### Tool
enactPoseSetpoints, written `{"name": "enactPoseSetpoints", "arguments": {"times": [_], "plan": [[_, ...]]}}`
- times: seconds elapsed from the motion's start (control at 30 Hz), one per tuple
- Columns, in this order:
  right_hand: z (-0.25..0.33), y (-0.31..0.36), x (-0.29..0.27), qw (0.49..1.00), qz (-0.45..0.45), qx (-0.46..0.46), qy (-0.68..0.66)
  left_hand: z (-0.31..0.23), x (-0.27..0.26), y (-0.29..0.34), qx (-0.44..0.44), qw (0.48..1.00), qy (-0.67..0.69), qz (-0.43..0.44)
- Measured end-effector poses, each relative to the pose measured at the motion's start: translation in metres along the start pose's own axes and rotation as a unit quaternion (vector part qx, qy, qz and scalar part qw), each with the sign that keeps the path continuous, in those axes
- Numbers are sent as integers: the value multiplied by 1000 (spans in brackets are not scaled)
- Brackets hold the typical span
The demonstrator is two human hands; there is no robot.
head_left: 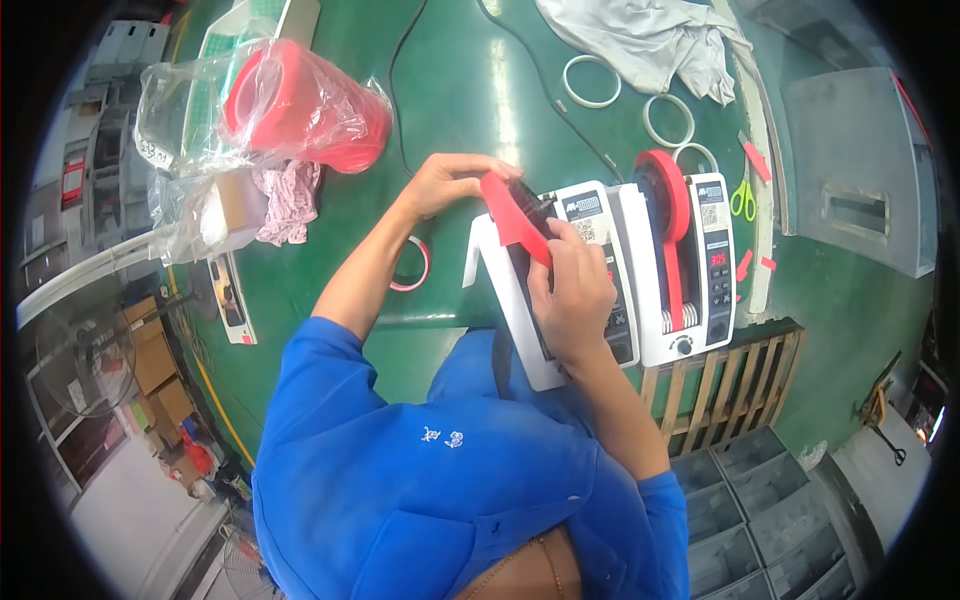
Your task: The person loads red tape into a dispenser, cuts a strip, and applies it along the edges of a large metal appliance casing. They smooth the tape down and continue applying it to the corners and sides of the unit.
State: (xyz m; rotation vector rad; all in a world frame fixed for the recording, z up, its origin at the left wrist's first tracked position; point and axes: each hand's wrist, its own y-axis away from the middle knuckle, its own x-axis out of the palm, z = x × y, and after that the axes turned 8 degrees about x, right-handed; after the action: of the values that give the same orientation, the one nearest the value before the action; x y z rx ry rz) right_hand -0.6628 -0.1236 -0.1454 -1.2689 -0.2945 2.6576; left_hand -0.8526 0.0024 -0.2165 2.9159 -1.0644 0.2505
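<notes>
Pinching red tape point(512, 215), likely light, pliable and sticky, best held by its edges, over the white dispenser point(607, 240) with left hand point(452, 184) and right hand point(578, 298) fingers.

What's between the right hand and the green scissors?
In the head view, between the right hand and scissors stand the panel side of the nearer dispenser and the second dispenser, loaded with red tape.

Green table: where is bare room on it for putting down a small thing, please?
The table is bare between the two black cables, beyond the left hand, and a smaller patch between the pink cloth and left forearm. Crowded: the upper left, with bagged red rolls, and the right, with two white dispensers and the right hand.
</notes>
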Motion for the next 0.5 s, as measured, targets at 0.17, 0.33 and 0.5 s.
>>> {"name": "enactPoseSetpoints", "arguments": {"times": [0.17, 0.33, 0.5], "plan": [[-4, -2, -3, 998, 7, 17, -57, -6, -8, -14, 56, 997, -40, 46], [2, -3, -6, 989, 16, 76, -127, -3, -4, -25, 11, 998, -7, 53], [10, -23, -8, 987, 15, 94, -129, 19, 10, -27, -2, 989, 143, -43]]}}
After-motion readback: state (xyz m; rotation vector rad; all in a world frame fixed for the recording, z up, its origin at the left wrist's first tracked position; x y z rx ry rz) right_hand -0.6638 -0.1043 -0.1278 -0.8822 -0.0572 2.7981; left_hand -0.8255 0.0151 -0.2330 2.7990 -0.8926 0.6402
